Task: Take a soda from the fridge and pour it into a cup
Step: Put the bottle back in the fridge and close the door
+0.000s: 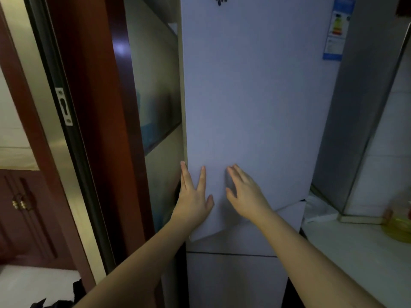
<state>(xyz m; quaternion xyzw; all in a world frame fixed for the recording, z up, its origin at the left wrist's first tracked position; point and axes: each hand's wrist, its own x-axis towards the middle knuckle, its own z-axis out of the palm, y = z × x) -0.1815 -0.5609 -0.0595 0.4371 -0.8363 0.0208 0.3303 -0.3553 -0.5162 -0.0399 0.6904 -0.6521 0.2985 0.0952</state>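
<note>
Two bare forearms reach up from the bottom edge toward the fridge (249, 107). The left hand (193, 196) lies flat, fingers spread, on the upper door (251, 134), its outer fingers curling over the door's left edge beside the brown door frame (95, 107). The right hand (244, 192) is slack and held just in front of the same panel, fingers loosely extended; whether it touches cannot be told. Neither hand grips anything.

Below them the lower door (233, 278) is closed, while the upper door seems slightly ajar at its bottom corner. To the right a pale worktop (355, 252) carries a yellowish bottle (400, 221). Farther up, an energy label (338, 30) sticks to the door's top right.

The soda is not visible; presumably it is inside. No cup shows either.

The door is likely stiff, smooth and held by a seal, with no handle seen, so the left edge looks like the place to pull from. A cold soda may be wet and slippery; grasp it round the body.
</note>
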